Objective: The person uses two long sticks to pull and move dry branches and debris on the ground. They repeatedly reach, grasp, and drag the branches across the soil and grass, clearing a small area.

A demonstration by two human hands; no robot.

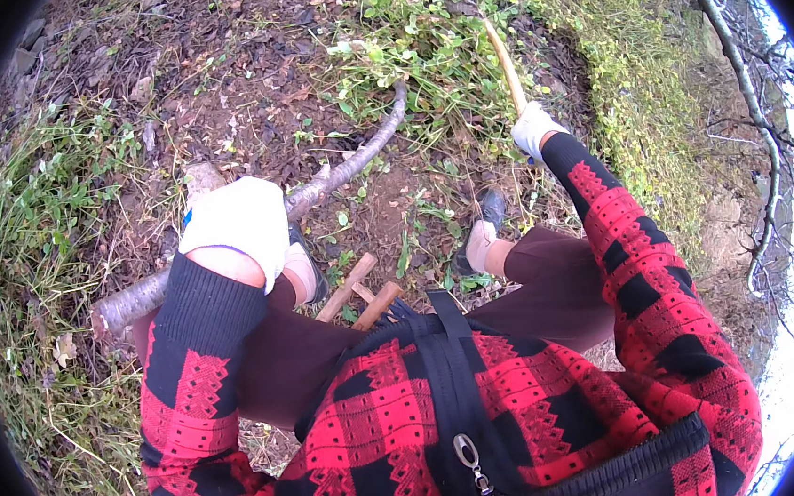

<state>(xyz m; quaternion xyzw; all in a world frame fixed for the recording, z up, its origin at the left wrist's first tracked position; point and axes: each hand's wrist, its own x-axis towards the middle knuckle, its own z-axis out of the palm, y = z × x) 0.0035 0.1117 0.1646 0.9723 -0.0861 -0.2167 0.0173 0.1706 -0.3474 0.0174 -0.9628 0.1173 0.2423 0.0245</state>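
My right hand [535,130], in a white glove, is closed around the lower end of a pale wooden handle [503,67]. The handle points away from me into green weeds [427,47]. Its far end lies among the leaves, so the tool's head cannot be made out. On the left, my left hand [238,226] wears a white glove too. It is over a thick grey branch [352,162] that runs from beside my left leg and curves up at its far end. The left fingers are hidden, and whether they grip the branch does not show.
Two shoes [482,226] stand on brown soil with dead leaves. Between my legs are some short wooden handles [363,296], partly hidden by my clothing. Tall grass [27,233] grows at the left. Bare branches [741,76] hang along the right edge.
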